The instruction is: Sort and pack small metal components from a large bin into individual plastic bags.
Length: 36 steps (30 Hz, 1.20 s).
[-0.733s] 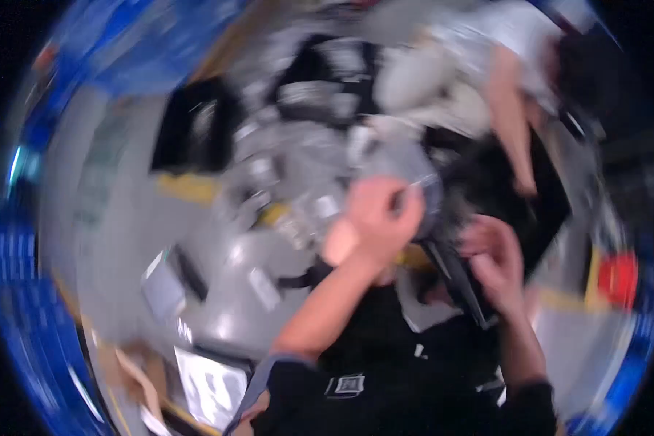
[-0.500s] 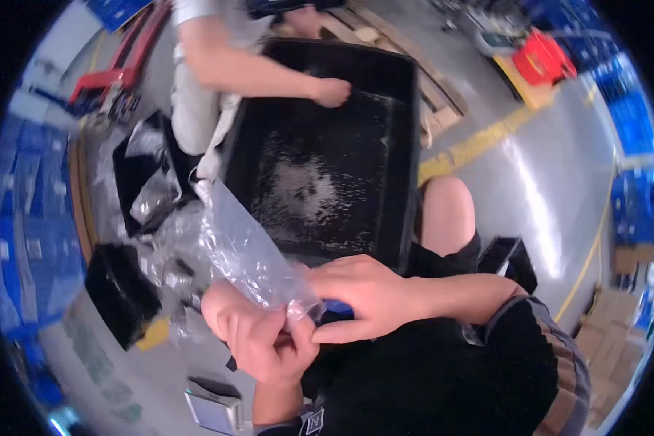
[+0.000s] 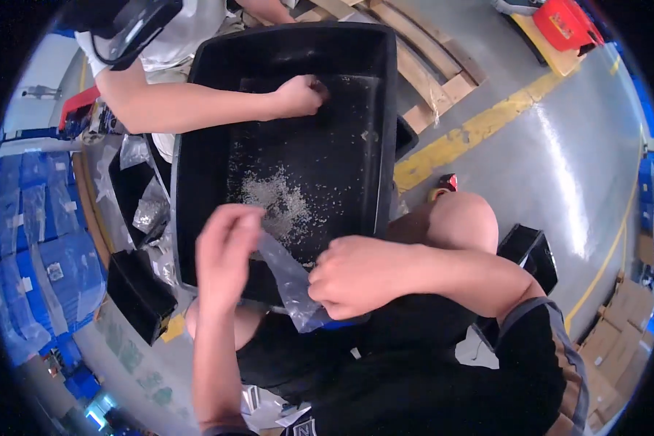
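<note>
A clear plastic bag [image 3: 287,280] hangs slantwise in front of my body, over the near edge of a large black tub [image 3: 184,240]. My right hand [image 3: 360,276] has curled fingers closed on the bag's right side. By the bag's upper end is my left hand [image 3: 227,251], raised over the tub's near left side; motion smears its fingers, so its grip on the film is unclear. Small pale grains [image 3: 272,200] lie heaped and scattered on the tub's floor. Another person's hand [image 3: 299,96] is closed above the far part of the tub, its contents hidden.
Black bins [image 3: 139,294] stand left of the tub, one with crumpled clear bags [image 3: 151,207]. Behind it lies a wooden pallet [image 3: 436,65]. A red basket [image 3: 565,25] sits at the far right, and another black bin [image 3: 528,258] stands beside my right knee.
My left hand has moved up and forward from the bag's lower end to its upper end. The bag has swung lower and rightward. The other person's arm has shifted left in view.
</note>
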Each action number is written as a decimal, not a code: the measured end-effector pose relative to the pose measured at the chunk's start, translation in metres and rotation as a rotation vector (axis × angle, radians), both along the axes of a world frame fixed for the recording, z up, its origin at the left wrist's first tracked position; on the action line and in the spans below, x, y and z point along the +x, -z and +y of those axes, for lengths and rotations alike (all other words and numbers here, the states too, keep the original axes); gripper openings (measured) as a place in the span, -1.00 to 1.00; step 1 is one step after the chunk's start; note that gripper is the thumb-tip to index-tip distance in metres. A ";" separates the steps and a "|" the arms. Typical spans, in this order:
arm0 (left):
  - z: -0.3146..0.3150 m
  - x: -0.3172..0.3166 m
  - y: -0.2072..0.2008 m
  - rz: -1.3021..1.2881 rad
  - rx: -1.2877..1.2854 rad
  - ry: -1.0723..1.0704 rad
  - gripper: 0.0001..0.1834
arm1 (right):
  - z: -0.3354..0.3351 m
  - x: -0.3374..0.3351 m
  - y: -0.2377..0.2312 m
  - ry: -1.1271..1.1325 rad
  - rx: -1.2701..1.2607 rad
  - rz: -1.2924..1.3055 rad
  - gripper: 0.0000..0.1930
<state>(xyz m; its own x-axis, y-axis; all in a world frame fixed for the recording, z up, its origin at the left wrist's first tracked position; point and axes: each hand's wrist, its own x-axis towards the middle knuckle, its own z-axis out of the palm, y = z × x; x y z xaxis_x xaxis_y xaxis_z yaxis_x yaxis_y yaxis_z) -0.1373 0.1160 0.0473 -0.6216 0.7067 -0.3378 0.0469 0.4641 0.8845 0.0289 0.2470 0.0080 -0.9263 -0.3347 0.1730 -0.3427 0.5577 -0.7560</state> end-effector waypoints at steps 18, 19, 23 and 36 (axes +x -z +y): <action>0.255 0.012 0.190 0.804 0.119 -0.135 -0.59 | 0.014 -0.011 0.004 -0.276 -0.011 -0.407 -0.81; 0.262 0.009 0.192 0.809 0.119 -0.134 -0.59 | 0.011 -0.008 0.009 -0.276 -0.011 -0.402 -0.81; 0.272 0.005 0.199 0.774 -0.059 -0.168 -0.60 | -0.009 0.002 0.032 -0.180 -0.157 -0.424 -0.75; 0.281 -0.004 0.206 0.944 -0.055 -0.081 -0.86 | -0.008 0.012 0.031 0.037 -0.193 -0.252 -0.73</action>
